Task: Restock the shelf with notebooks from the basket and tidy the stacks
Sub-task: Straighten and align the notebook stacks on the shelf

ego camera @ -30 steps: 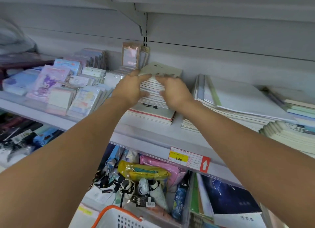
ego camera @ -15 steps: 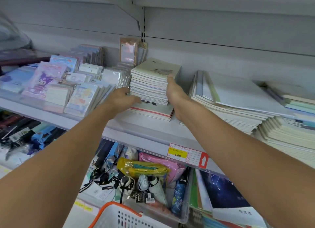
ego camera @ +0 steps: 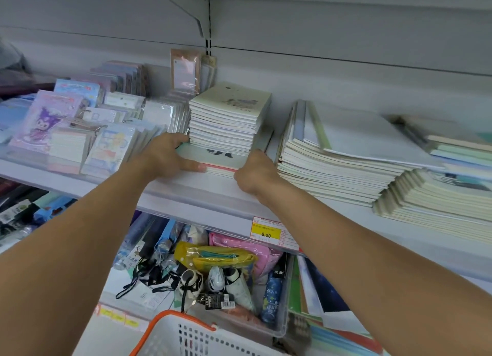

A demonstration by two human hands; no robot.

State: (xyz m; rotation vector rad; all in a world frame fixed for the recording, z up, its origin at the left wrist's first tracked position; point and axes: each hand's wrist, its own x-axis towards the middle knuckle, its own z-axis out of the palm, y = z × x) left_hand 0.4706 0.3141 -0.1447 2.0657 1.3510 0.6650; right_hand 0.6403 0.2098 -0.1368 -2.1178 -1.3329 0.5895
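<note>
The shelf [ego camera: 202,193] is running across the middle of the frame, and I am reaching both arms up to it. At right of centre a wide pile [ego camera: 332,169] of large notebooks is lying flat. At centre the small stack [ego camera: 226,121] is sitting on a few larger flat books [ego camera: 221,161]. My left hand [ego camera: 165,156] is pressing against the stack's lower left edge, thumb stretched along the books beneath, fingers fairly straight. My right hand [ego camera: 255,172] is curling at the right front corner of those lower books; I cannot tell whether it is gripping them. The basket [ego camera: 191,337] is showing at bottom centre. A price tag [ego camera: 266,233] is hanging on the shelf lip.
</note>
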